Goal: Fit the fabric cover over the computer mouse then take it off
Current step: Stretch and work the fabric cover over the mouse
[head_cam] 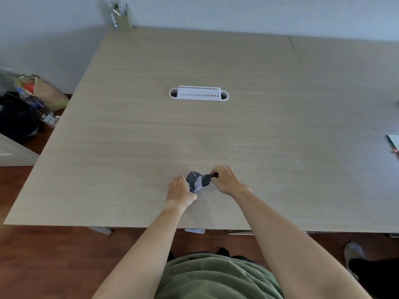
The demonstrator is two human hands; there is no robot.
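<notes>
The person stands at the near edge of a pale wooden table (151, 130) with both hands low over 1 small dark bundle. The computer mouse (197, 184) lies on the tabletop close to that near edge, between the 2 hands, and the fabric cover (192, 177), dark with pale flecks, sits over its left part only. A grey band of the mouse shows bare in the middle, and the darker right end pokes out toward the right hand.

The left hand (180, 189) is curled around the covered end, its fingers pressed together against the fabric. The right hand (225, 180) has its fingertips pinched on the dark right end; whether that is the mouse itself or a stretched edge of the cover, I cannot tell.

So the cover looks about half on. From this 1 view I cannot say whether it is going on or coming off. If going on, the fitting wants finishing and the whole removal is left; if coming off, only the last pull remains.

The long axis of the mouse runs roughly left to right across the table, tilted a little, the right end slightly farther from the person.
</notes>
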